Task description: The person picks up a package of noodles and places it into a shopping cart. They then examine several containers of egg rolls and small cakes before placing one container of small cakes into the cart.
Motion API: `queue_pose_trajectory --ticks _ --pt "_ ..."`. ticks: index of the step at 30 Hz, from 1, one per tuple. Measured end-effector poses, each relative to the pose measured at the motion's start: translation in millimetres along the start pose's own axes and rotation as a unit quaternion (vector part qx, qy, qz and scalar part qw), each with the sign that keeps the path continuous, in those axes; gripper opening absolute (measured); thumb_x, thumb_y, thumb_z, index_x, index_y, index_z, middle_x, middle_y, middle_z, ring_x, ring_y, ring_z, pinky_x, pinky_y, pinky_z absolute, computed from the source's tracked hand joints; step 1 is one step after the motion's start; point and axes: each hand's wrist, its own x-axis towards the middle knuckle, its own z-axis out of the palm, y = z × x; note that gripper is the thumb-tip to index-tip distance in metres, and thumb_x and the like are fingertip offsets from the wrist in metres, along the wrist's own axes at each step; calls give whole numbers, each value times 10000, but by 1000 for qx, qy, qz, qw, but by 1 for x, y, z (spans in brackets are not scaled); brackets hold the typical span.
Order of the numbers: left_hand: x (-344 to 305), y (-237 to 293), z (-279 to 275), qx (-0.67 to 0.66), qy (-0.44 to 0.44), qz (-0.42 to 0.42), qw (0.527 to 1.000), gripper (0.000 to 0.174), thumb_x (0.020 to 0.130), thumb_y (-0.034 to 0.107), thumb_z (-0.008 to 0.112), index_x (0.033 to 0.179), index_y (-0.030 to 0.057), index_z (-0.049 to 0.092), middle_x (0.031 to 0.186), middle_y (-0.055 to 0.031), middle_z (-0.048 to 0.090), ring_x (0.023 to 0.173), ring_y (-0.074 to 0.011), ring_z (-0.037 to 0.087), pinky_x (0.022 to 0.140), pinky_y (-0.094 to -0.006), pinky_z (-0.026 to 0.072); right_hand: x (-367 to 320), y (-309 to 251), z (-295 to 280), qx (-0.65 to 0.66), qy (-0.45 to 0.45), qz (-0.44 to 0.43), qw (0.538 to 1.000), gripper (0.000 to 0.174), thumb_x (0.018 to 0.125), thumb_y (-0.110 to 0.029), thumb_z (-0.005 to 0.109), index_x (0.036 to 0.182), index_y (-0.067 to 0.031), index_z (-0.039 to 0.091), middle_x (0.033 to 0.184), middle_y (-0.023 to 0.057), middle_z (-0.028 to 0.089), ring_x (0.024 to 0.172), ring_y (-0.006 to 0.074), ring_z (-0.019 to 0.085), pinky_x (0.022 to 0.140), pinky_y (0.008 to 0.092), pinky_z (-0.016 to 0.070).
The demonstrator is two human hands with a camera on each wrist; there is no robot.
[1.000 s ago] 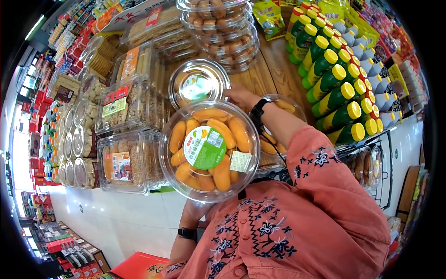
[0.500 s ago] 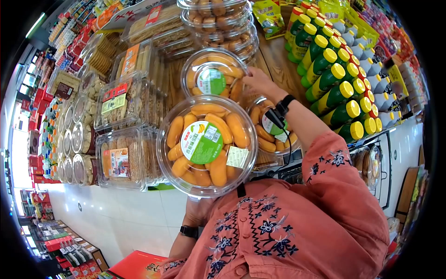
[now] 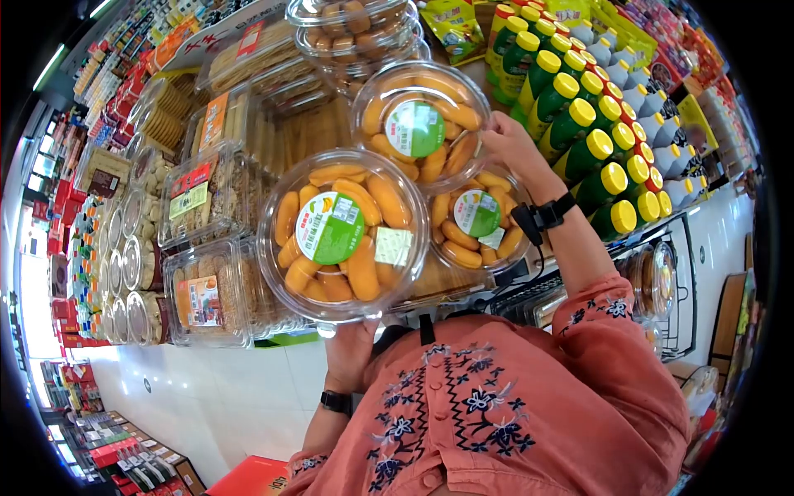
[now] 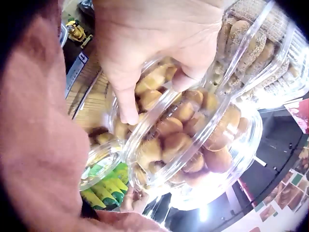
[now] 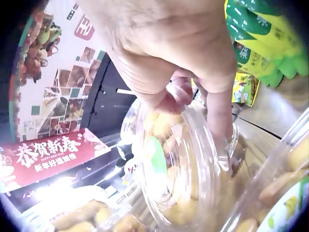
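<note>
My left hand (image 3: 351, 357) holds up a large round clear container (image 3: 364, 281) of orange-brown finger-shaped cakes by its near edge. In the left wrist view, the thumb and fingers of that hand (image 4: 161, 46) grip the rim of the container (image 4: 176, 147). My right hand (image 3: 517, 149) pinches the right edge of a second such container (image 3: 451, 91), tilted, with a green and white label. The right wrist view shows the fingers of this hand (image 5: 178, 55) over the rim of its container (image 5: 183, 188). A third round container (image 3: 459, 252) lies just below it on the wooden table.
Stacked round tubs (image 3: 356, 41) stand at the back. Boxed pastries (image 3: 203, 202) are stacked on the left, beside bare wood (image 3: 310, 136). Rows of green bottles with yellow caps (image 3: 579, 153) stand on the right. A black wire rack (image 3: 682, 285) is at the lower right.
My right hand has moved rightward with its container, from behind the large one to above the third, uncovering wood. The large container in my left hand has shifted slightly left and up.
</note>
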Motion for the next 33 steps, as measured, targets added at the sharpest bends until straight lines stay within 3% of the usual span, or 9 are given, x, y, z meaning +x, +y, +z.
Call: queue_pose_trajectory --ticks 4,6,7,16,22,23,27,29,33 --pt "21 5 3 -94 -12 -7 995 440 969 181 500 1358 -24 479 1394 -193 520 1330 -334 465 1161 -494 361 -19 17 -31 107 43 25 993 58 915 -102 571 947 -59 549 886 23 588 776 110 622 678 274 566" --pt "38 8 4 -130 -3 -4 991 428 964 178 500 1343 -21 495 1382 -200 529 1336 -339 457 1164 -495 357 -46 -3 -26 155 81 55 983 93 886 -69 571 968 -29 582 899 37 615 775 134 642 694 286 575" --pt "46 10 5 -138 9 -3 990 430 950 157 505 1337 -30 489 1382 -198 527 1342 -345 449 1166 -496 358 -48 13 -38 166 72 50 982 191 890 -71 565 1068 -9 597 967 68 666 871 187 689 759 339 605" --pt "127 24 7 -165 -26 23 986 495 918 113 515 1374 -53 414 1402 -252 472 1338 -432 418 1170 -522 354 -123 26 -56 236 116 93 960 206 896 -87 515 1073 -10 590 966 88 674 834 199 684 758 384 614" --pt "161 28 4 -212 -26 18 977 522 911 106 503 1382 -83 381 1393 -281 453 1348 -436 403 1186 -503 341 -167 46 -73 236 142 113 955 235 900 -111 529 1121 -69 598 979 33 668 834 142 674 727 315 577" --pt "167 23 0 -200 -17 27 979 486 930 142 511 1354 -71 409 1328 -263 506 1315 -413 448 1151 -497 389 -174 45 -73 239 147 106 954 246 901 -116 531 1133 -72 597 992 33 671 839 143 675 729 317 577" --pt "173 -27 5 153 3 -56 987 403 972 257 534 1231 -49 489 1197 -210 573 1143 -348 593 982 -456 520 -206 53 -73 241 159 111 951 293 891 -119 531 1173 -62 591 1024 37 682 860 142 681 738 328 579" --pt "167 -49 30 311 -63 -140 938 392 987 322 543 1158 -30 524 1124 -177 600 1021 -301 659 855 -416 585 -214 52 -70 248 171 122 946 316 885 -114 533 1189 -48 587 1022 39 683 861 143 684 738 325 584" --pt "180 -77 67 462 -88 -169 866 414 997 371 537 1113 -27 535 964 -141 632 754 -243 698 620 -345 610 -225 54 -65 262 185 116 940 346 886 -105 536 1221 -30 581 1036 52 684 852 151 688 766 321 590"
